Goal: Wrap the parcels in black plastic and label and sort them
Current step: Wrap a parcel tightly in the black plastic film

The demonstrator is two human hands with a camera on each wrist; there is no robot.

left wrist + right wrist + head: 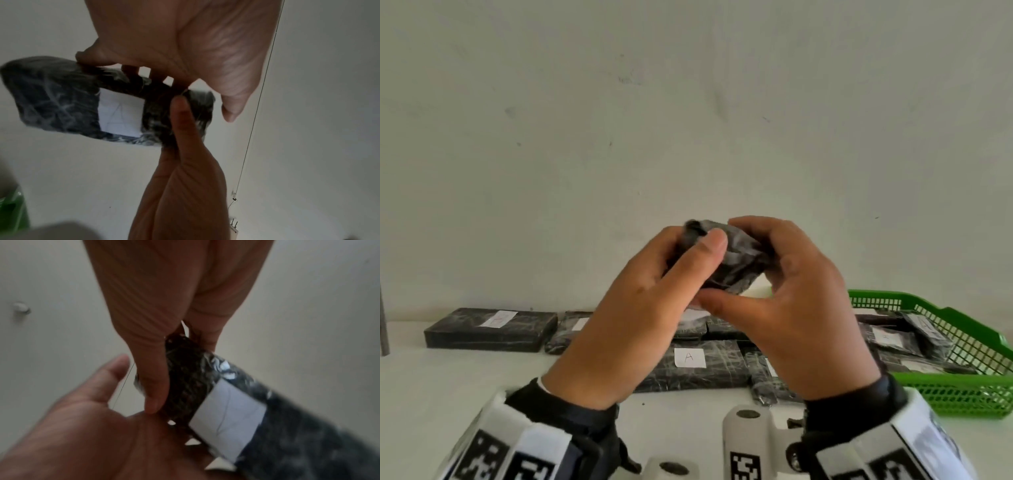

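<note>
Black plastic-wrapped parcel (pixel 726 260) with white paper label (pixel 120 112), gripped between left hand (pixel 633 315) and right hand (pixel 791 308), both curled round it, thumbs pressing.

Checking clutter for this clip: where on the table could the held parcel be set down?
Both hands, left hand and right hand, grip the small wrapped parcel. Bare tabletop lies at near left, in front of the long labelled parcel. The middle is crowded with wrapped parcels around the "A" parcel; the green basket at right holds more.
</note>
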